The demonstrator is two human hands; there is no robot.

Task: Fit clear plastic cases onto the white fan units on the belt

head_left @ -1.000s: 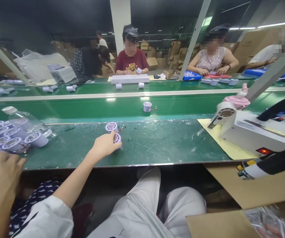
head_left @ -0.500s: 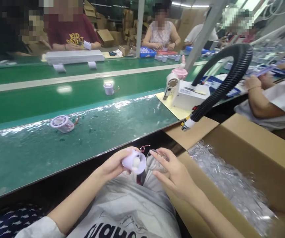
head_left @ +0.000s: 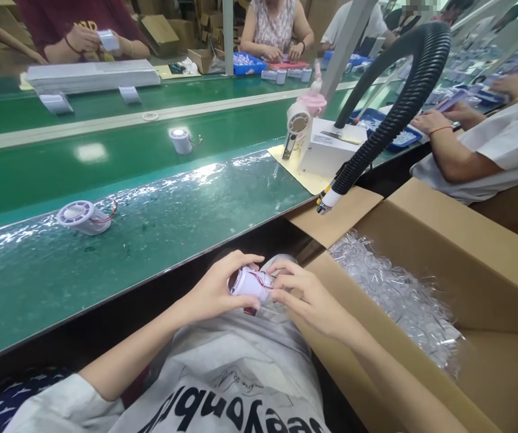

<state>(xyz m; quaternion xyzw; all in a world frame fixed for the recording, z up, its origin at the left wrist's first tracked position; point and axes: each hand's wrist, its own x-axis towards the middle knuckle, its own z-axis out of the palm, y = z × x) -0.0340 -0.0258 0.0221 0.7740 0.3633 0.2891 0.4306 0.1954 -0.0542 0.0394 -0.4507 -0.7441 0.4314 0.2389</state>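
Observation:
My left hand (head_left: 216, 288) is wrapped round a pale lavender fan housing (head_left: 250, 284), a short plastic cylinder lying on its side, with its dark open end towards my palm. Thin red wires run along its outer surface. At its right end, the bent fingers of my right hand (head_left: 301, 291) close on a clear plastic cover (head_left: 268, 290); the fingers hide most of this piece. Both hands are above my lap, close to the bench edge.
Fan housings with wires stand on the bench (head_left: 84, 216) and on the green belt (head_left: 180, 141). A cardboard box (head_left: 488, 264) of clear plastic pieces (head_left: 394, 294) is at my right. A black flexible hose (head_left: 425, 90) arches over the bench. Co-workers sit opposite and at right.
The fan housing has turned from its open end facing me to lying sideways. My right hand has come left to meet its end. The camera view has shifted.

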